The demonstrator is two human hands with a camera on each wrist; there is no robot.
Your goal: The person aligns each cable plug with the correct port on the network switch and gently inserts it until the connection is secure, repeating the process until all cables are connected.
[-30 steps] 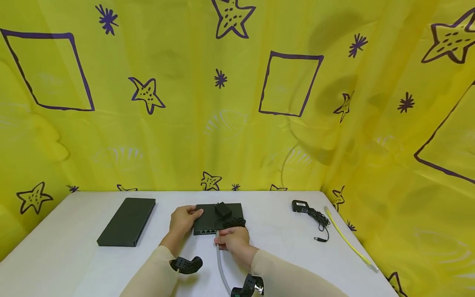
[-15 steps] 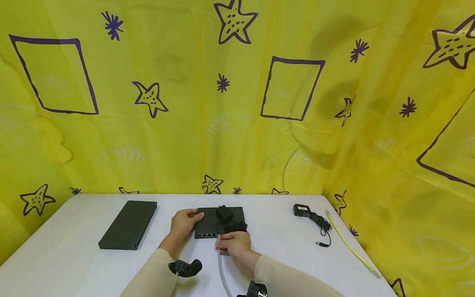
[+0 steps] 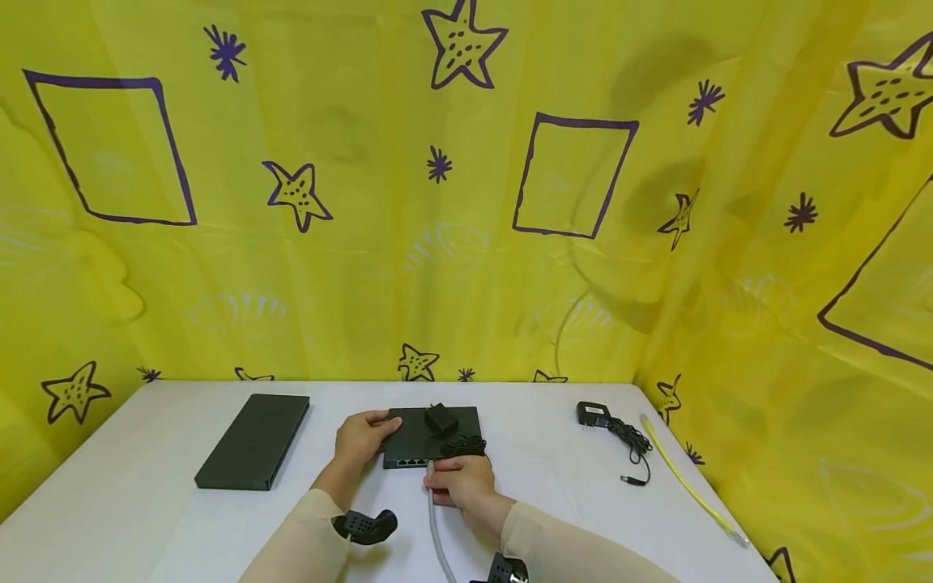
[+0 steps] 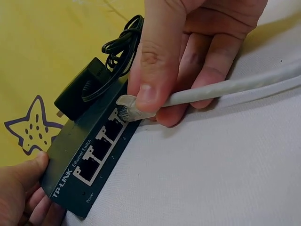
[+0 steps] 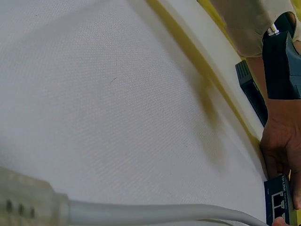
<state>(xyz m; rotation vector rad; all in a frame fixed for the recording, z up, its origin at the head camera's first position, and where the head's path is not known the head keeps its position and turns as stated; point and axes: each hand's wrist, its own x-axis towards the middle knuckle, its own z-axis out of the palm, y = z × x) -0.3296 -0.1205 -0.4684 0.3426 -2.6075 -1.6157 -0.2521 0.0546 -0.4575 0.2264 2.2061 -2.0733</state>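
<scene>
A black TP-LINK Ethernet switch (image 3: pixel 404 433) sits mid-table with its row of ports facing me. My left hand (image 3: pixel 357 440) grips its left side, thumb on top. At the port edge, my right hand (image 3: pixel 468 482) pinches the clear plug (image 4: pixel 136 109) of a grey network cable (image 3: pixel 435 526) between thumb and fingers. In the left wrist view the plug's tip overlaps the ports just past number 3. On top of the switch lies a black power adapter (image 4: pixel 79 94) with its bundled cord (image 4: pixel 123 44). The cable's other plug (image 5: pixel 28 202) shows large in the right wrist view.
To the left on the white table (image 3: pixel 131 502) lies a flat black box (image 3: pixel 253 442). Toward the right edge are a second power adapter (image 3: pixel 593 414) with a coiled cord and a short yellow network cable (image 3: pixel 688 478). A yellow patterned curtain (image 3: pixel 350 308) stands behind.
The head view has shifted slightly, so the whole scene sits a little lower in it. Both hands keep their places on the switch and the plug.
</scene>
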